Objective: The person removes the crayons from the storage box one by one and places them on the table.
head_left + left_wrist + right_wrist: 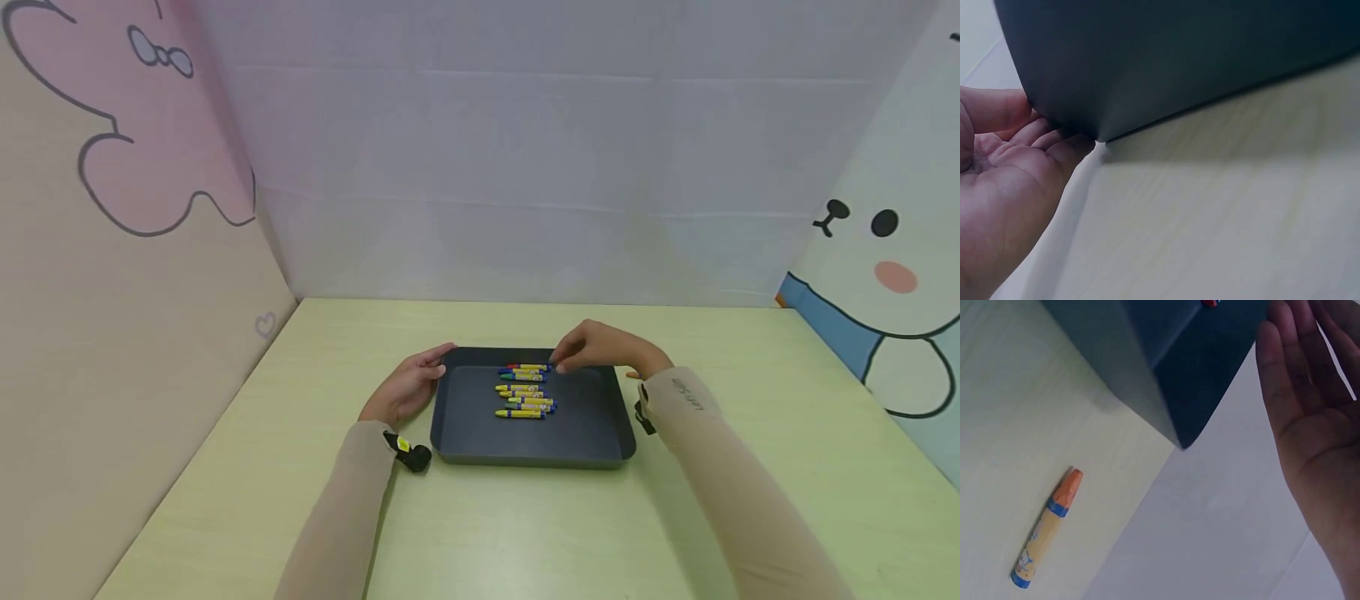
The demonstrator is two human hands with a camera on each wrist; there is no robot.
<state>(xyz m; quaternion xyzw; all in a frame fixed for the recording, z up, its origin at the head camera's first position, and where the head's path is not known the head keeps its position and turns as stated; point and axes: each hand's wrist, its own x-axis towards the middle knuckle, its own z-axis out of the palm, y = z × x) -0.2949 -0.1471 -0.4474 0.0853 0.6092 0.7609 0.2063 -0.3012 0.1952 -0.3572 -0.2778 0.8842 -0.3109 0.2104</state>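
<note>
A dark grey tray (585,433) lies on the table, with several paper-wrapped crayons (520,414) in a column inside it. At its left wall my left hand (408,387) pinches the rim, thumb on the near side and fingers behind; the left wrist view shows this hand (1016,181) against the tray's corner (1085,75). Over the far right part of the tray, my right hand (596,346) reaches down with fingertips at the right end of the red crayon (528,367). In the right wrist view the fingertips of the right hand (1313,419) are partly cut off; I cannot tell whether they grip it.
An orange crayon (1047,531) lies on the table (510,533) just outside the tray's right wall, largely covered by the right sleeve in the head view. A pale cloth backdrop (480,167) stands behind the table, with printed panels on both sides.
</note>
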